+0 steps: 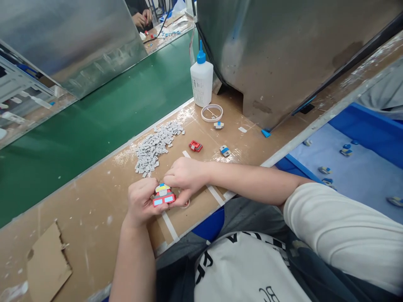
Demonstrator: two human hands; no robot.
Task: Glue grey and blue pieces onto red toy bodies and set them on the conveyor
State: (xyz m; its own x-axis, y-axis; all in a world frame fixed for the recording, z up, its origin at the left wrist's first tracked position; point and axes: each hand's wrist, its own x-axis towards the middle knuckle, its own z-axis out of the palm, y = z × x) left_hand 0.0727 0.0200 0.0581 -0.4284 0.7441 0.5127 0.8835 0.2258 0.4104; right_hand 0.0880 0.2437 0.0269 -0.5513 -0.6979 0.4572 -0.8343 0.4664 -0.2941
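Note:
A small toy vehicle (163, 195), red with light blue windows, grey parts and a yellow and blue top, is held between my two hands over the near side of the workbench. My left hand (141, 200) has its fingers closed around the toy's left side. On the right side, my right hand (185, 178) is closed on it, fingers at the top and thumb low. Part of the toy is hidden by my fingers. Beyond my hands lie a pile of small grey pieces (153, 147), a red toy part (195, 146) and a grey, blue-topped part (225, 151).
A white bottle with a blue nozzle (202, 82) stands behind a tape ring (212, 113) and another small part (218, 125). Torn cardboard (48, 262) lies at left. A blue bin (371, 121) with several parts sits at right. Across the green belt (94, 105), another person's hands (143, 19) show.

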